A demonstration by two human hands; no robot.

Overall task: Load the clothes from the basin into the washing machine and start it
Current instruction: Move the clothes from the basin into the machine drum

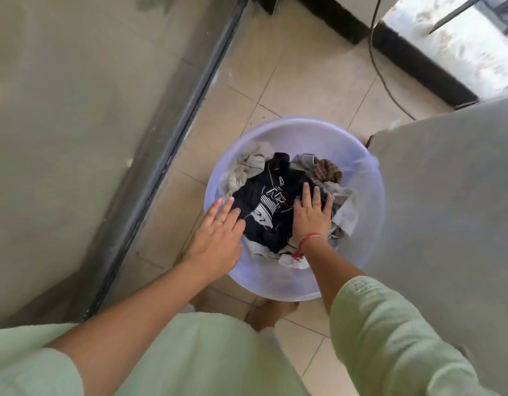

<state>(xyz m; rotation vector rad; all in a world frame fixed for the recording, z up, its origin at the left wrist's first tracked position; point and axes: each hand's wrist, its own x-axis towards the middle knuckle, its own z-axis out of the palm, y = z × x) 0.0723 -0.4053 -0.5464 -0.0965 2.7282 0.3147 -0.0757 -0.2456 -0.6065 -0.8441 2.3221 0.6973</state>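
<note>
The basin [290, 132] sits mid-frame on the floor, with the clothes [264, 201] inside. The left hand [218, 235] and right hand [312, 218] rest on the pile, fingers [306, 194] straight and spread, gripping nothing. Loading seems only just begun; next they need to gather a bundle.

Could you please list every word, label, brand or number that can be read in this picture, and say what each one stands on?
White print on the dark garment in the basin: a few large block letters above white stripes, crumpled and blurred, too unclear to quote.
The other clothes, the basin itself and the floor tiles: no text to be seen.
</note>
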